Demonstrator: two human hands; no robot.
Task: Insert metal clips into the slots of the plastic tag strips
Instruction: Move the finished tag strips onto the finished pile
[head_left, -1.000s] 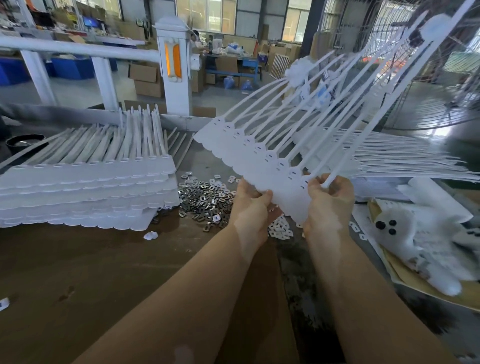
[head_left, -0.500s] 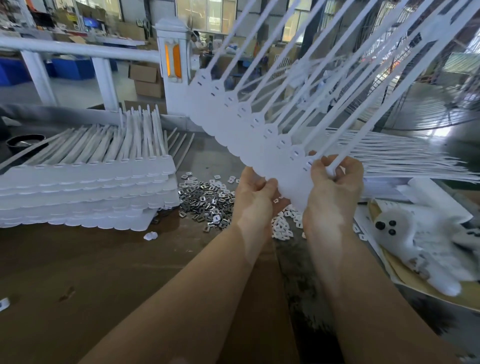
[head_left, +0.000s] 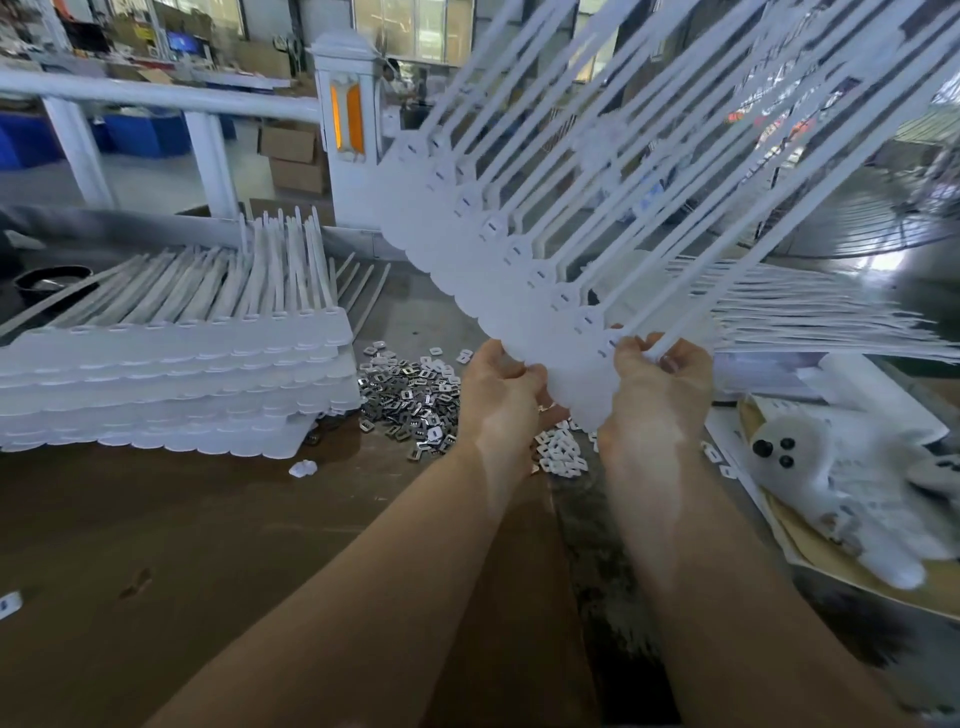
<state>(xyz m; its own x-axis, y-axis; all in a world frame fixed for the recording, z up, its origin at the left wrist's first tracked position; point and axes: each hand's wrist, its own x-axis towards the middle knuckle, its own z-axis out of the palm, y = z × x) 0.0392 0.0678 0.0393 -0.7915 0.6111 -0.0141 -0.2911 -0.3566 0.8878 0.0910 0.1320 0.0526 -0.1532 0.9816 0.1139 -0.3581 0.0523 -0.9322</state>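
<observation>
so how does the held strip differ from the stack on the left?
The held strip is a single sheet, lifted off the table and tilted, tails fanning up to the right; the stack is many layers lying flat. Left hand and right hand grip the strip's near end; nothing touches the stack. Both are white, scalloped and slotted.

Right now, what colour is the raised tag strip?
White, clearest in the head view: the tag strip.

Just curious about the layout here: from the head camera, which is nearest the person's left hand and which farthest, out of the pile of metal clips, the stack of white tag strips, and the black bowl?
From the left hand:
1. Pile of metal clips, just to its left on the table.
2. Stack of white tag strips, farther left.
3. Black bowl, far left, behind the stack.
</observation>
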